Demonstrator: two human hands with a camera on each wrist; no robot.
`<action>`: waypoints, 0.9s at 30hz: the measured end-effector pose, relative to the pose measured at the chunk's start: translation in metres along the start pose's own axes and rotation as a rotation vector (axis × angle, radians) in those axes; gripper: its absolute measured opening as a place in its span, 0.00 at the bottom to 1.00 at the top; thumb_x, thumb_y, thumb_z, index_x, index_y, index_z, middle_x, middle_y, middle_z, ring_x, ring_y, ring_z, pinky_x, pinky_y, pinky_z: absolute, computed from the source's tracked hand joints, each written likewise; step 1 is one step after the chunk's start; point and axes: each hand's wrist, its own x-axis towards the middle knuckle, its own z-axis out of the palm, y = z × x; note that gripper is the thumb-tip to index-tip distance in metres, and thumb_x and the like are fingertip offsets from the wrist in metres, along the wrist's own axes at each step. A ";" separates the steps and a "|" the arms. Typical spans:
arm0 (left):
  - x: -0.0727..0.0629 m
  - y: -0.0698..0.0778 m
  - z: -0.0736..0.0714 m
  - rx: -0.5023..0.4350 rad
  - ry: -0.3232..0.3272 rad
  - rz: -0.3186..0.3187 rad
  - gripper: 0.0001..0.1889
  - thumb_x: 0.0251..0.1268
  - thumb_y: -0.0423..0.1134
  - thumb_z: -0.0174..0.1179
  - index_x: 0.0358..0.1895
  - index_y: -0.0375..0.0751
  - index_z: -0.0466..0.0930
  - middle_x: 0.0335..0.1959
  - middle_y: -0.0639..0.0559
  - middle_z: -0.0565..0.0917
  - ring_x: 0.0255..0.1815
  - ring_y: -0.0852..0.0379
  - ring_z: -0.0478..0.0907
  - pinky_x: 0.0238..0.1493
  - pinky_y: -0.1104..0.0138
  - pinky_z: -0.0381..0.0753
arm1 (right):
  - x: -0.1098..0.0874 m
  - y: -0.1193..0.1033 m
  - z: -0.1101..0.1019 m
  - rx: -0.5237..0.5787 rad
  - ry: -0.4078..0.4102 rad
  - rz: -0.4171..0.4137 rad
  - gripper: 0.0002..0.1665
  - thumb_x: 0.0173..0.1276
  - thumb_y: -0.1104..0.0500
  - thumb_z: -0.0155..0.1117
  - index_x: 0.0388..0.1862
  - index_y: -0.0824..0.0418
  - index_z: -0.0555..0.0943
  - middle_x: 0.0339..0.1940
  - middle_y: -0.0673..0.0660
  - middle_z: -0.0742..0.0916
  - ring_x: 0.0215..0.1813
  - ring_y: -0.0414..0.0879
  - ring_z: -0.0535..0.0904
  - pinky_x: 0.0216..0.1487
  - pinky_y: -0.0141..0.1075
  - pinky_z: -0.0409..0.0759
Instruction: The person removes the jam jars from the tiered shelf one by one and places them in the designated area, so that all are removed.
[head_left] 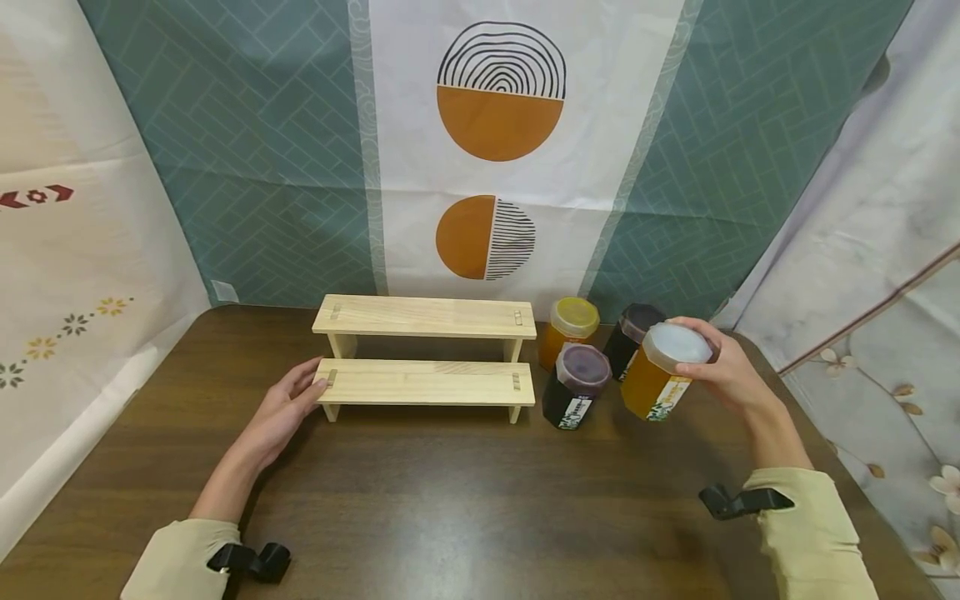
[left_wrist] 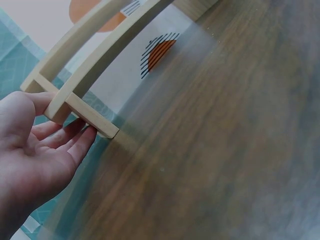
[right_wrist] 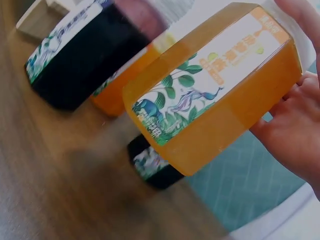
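Observation:
My right hand (head_left: 723,367) grips an orange jar (head_left: 651,385) by its white lid (head_left: 681,343), thumb and fingers on opposite sides. In the right wrist view this jar (right_wrist: 215,85) is tilted above the table, its printed label in sight. With my left hand (head_left: 281,408) I hold the left end of the lower step of a two-tier wooden shelf (head_left: 427,383). The left wrist view has the thumb over the board (left_wrist: 80,85) and the other fingers under it, beside the leg.
Beside the shelf's right end stand a purple-lidded dark jar (head_left: 576,387), a yellow-lidded orange jar (head_left: 568,329) and a black-lidded dark jar (head_left: 632,329). A patterned cloth (head_left: 652,167) hangs behind the brown table (head_left: 450,500); floral fabric (head_left: 885,350) hangs at the right.

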 end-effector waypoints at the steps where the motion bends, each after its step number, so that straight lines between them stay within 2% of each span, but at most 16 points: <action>1: 0.000 0.000 0.000 0.001 0.001 -0.002 0.37 0.77 0.47 0.47 0.76 0.31 0.42 0.72 0.30 0.55 0.61 0.60 0.65 0.55 0.77 0.68 | -0.001 0.004 -0.002 0.002 -0.005 0.009 0.30 0.60 0.78 0.58 0.56 0.52 0.78 0.47 0.50 0.83 0.44 0.42 0.77 0.43 0.31 0.78; 10: 0.000 0.001 0.002 0.007 -0.008 -0.016 0.37 0.77 0.48 0.47 0.76 0.31 0.42 0.73 0.31 0.55 0.64 0.53 0.63 0.57 0.75 0.67 | -0.014 0.038 -0.012 0.001 -0.035 0.052 0.33 0.56 0.81 0.60 0.56 0.53 0.76 0.48 0.48 0.83 0.44 0.41 0.77 0.43 0.31 0.77; 16: 0.003 0.003 0.003 0.009 -0.018 -0.019 0.37 0.77 0.48 0.47 0.76 0.32 0.40 0.73 0.31 0.53 0.67 0.48 0.60 0.65 0.63 0.65 | -0.017 0.045 -0.017 0.015 -0.041 0.086 0.33 0.57 0.79 0.60 0.57 0.52 0.74 0.49 0.48 0.82 0.45 0.41 0.76 0.45 0.32 0.76; 20: 0.004 0.004 0.001 0.014 -0.013 -0.018 0.37 0.77 0.49 0.47 0.76 0.32 0.40 0.74 0.31 0.52 0.67 0.48 0.60 0.67 0.57 0.62 | -0.012 0.041 -0.022 -0.044 -0.080 0.143 0.32 0.58 0.77 0.61 0.59 0.53 0.72 0.50 0.49 0.81 0.47 0.42 0.75 0.47 0.32 0.76; 22: 0.004 0.003 0.001 0.016 -0.009 -0.019 0.38 0.77 0.49 0.47 0.76 0.32 0.40 0.73 0.31 0.53 0.67 0.49 0.60 0.66 0.60 0.64 | -0.010 0.037 -0.023 -0.109 -0.100 0.179 0.32 0.59 0.76 0.61 0.60 0.54 0.70 0.50 0.50 0.81 0.48 0.43 0.75 0.47 0.33 0.76; 25: 0.004 0.001 0.001 0.042 0.008 -0.018 0.37 0.77 0.49 0.47 0.76 0.31 0.42 0.73 0.31 0.54 0.66 0.47 0.61 0.60 0.71 0.68 | -0.010 0.031 -0.024 -0.239 -0.117 0.219 0.32 0.61 0.74 0.62 0.63 0.57 0.68 0.50 0.50 0.79 0.48 0.42 0.75 0.47 0.32 0.76; 27: 0.004 0.003 0.002 0.086 0.040 -0.002 0.35 0.77 0.47 0.46 0.75 0.29 0.44 0.72 0.29 0.56 0.66 0.44 0.61 0.54 0.77 0.68 | -0.011 0.025 -0.022 -0.300 -0.105 0.212 0.32 0.63 0.73 0.62 0.65 0.61 0.67 0.51 0.47 0.79 0.50 0.40 0.75 0.48 0.30 0.76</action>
